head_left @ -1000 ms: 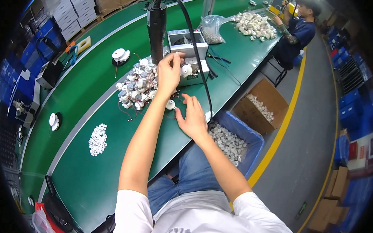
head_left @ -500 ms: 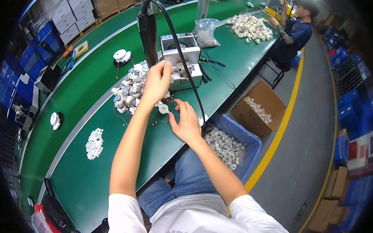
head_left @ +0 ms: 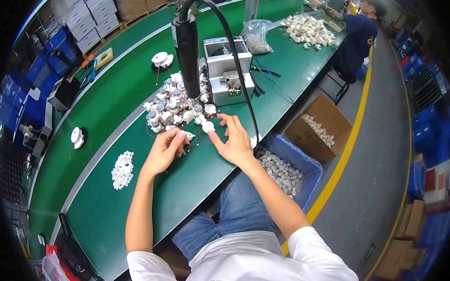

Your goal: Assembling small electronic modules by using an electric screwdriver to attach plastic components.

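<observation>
My left hand (head_left: 165, 150) is closed with its fingertips on a small white plastic part (head_left: 189, 136), just in front of a heap of small white and grey motor-like units (head_left: 174, 105) with thin wires. My right hand (head_left: 235, 142) has its fingers apart. Its thumb lies against a round white piece (head_left: 208, 126) at the heap's near right edge. Above the heap hangs a black electric screwdriver (head_left: 187, 58), upright on its curved cable, and neither hand touches it. A silver screw-feeder-like machine (head_left: 231, 73) stands right behind my right hand.
Small white rings (head_left: 123, 170) lie on the green table at left. White spools (head_left: 77, 137) stand beyond. A bag of small parts (head_left: 258, 35) and a white heap (head_left: 307, 31) sit farther off, near a co-worker (head_left: 359, 36). A blue bin (head_left: 311, 174) and carton (head_left: 331, 122) stand at right.
My left hand has come down from beside the screwdriver to the near side of the heap, a white part now in its fingertips. The right hand stays by the round piece. The view has shifted slightly.
</observation>
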A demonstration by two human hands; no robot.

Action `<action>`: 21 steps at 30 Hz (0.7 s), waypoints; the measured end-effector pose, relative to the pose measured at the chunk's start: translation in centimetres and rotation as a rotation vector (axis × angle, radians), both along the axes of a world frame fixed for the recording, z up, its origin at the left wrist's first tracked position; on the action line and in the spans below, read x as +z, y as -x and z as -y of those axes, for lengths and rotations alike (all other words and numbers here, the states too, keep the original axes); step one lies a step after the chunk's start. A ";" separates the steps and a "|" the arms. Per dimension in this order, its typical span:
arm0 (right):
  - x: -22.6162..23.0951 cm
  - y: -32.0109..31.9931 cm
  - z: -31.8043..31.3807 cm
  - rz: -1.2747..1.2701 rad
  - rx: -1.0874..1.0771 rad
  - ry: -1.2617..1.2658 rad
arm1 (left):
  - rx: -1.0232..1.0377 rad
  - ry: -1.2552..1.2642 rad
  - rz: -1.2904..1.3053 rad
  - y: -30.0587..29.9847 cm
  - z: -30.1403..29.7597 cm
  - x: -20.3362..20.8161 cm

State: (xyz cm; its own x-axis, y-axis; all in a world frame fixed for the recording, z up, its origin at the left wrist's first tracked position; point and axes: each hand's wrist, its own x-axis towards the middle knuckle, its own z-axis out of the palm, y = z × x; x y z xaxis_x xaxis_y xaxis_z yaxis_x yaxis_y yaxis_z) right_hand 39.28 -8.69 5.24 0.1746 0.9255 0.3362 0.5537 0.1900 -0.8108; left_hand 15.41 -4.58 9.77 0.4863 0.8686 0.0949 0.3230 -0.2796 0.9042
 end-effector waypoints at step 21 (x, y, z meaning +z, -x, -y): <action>-0.6 0.3 0.5 0.061 0.097 -0.162 | 0.095 -0.677 -0.448 1.9 3.2 0.4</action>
